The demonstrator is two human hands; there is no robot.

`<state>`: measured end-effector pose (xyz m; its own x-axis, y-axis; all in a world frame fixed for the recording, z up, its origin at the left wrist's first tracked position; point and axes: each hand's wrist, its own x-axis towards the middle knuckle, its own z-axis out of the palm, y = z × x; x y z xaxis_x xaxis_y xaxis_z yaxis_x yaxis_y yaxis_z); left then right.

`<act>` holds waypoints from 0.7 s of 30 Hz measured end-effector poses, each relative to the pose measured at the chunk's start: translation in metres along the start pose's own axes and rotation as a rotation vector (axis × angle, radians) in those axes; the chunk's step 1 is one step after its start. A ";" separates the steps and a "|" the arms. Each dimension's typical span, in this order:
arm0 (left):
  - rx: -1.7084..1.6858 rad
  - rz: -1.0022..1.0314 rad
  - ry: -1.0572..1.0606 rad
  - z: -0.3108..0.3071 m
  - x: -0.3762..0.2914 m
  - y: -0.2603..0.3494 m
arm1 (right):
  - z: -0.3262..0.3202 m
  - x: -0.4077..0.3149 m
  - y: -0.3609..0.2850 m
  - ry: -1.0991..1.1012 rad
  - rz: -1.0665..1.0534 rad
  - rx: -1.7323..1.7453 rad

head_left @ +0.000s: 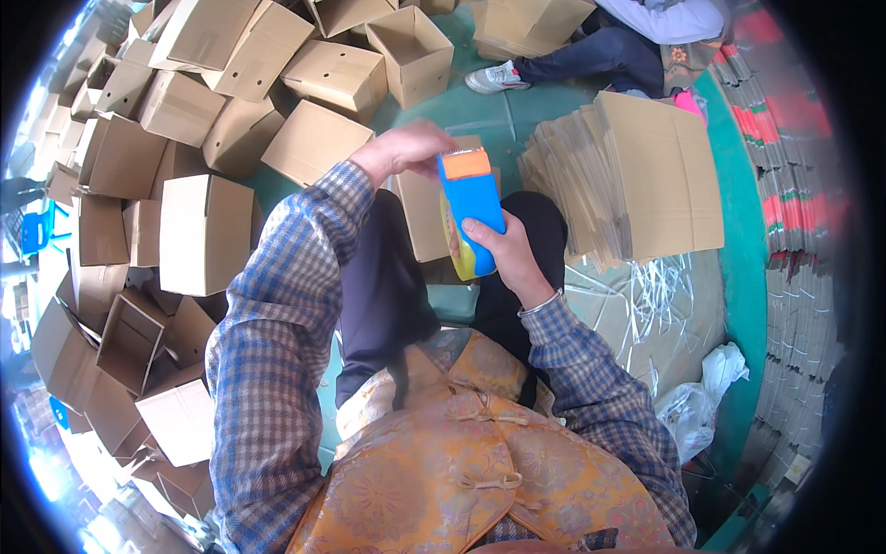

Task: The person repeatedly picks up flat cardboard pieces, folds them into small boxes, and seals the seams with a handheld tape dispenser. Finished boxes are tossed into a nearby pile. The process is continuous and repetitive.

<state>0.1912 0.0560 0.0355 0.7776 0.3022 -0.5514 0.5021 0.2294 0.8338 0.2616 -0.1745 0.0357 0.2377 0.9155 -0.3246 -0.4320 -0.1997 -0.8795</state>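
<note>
A blue and orange tape dispenser (473, 208) with a serrated edge at its top is held in my right hand (509, 253), the thumb lying on its blue side. Part of a yellowish tape roll shows at its left. My left hand (414, 149) is at the dispenser's serrated end, fingers bent; whether they pinch the tape is hidden. Beneath the dispenser, between my knees, stands a cardboard box (422, 215), partly covered by the hands and tool.
Cardboard boxes (206, 235) are heaped at the left and top. Flattened cartons (664, 180) lean at the right, above white strapping scraps (657, 298) and a plastic bag (692, 408). Another person's leg (588, 66) extends in at the top right. Bundled stacks (796, 311) line the far right.
</note>
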 end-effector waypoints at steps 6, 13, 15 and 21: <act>0.244 0.222 0.038 -0.010 0.005 0.013 | 0.002 0.008 -0.016 -0.003 0.076 0.028; 0.244 0.223 0.276 -0.039 0.027 0.018 | 0.006 -0.004 -0.022 -0.017 0.187 0.001; 0.276 0.194 0.364 -0.052 0.042 0.016 | 0.006 -0.012 -0.020 -0.011 0.231 0.006; 0.473 0.129 0.381 -0.070 0.102 -0.009 | 0.006 -0.021 -0.018 0.061 0.277 0.071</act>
<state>0.2397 0.1496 -0.0298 0.6974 0.6291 -0.3433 0.5942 -0.2397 0.7678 0.2592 -0.1877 0.0605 0.1531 0.8066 -0.5709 -0.5466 -0.4121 -0.7289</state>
